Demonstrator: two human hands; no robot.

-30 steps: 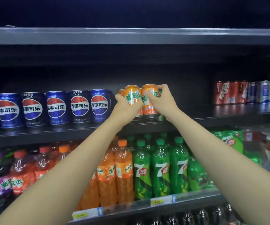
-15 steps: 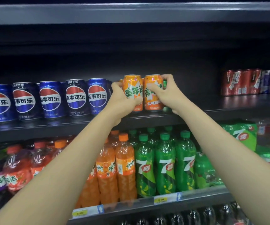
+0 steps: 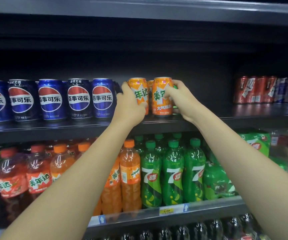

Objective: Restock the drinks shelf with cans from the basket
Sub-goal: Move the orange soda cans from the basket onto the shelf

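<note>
Two orange Mirinda cans stand side by side on the dark can shelf (image 3: pixel 243 116). My left hand (image 3: pixel 129 104) grips the left orange can (image 3: pixel 139 90) from its left side. My right hand (image 3: pixel 181 101) grips the right orange can (image 3: pixel 161 101) from its right side, thumb across the label. Both cans sit upright with their bases at the shelf's front edge. Another orange can shows behind, between them. A green can is partly hidden behind my right hand. The basket is out of view.
A row of blue Pepsi cans (image 3: pixel 78 99) stands left of the orange cans. Red and silver cans (image 3: pixel 261 90) stand at the far right, with bare shelf between. Below are orange bottles (image 3: pixel 130 175) and green 7-Up bottles (image 3: pixel 172 174).
Both hands have lowered the two orange cans from a raised position down onto the shelf. The view has moved closer and tilted upward.
</note>
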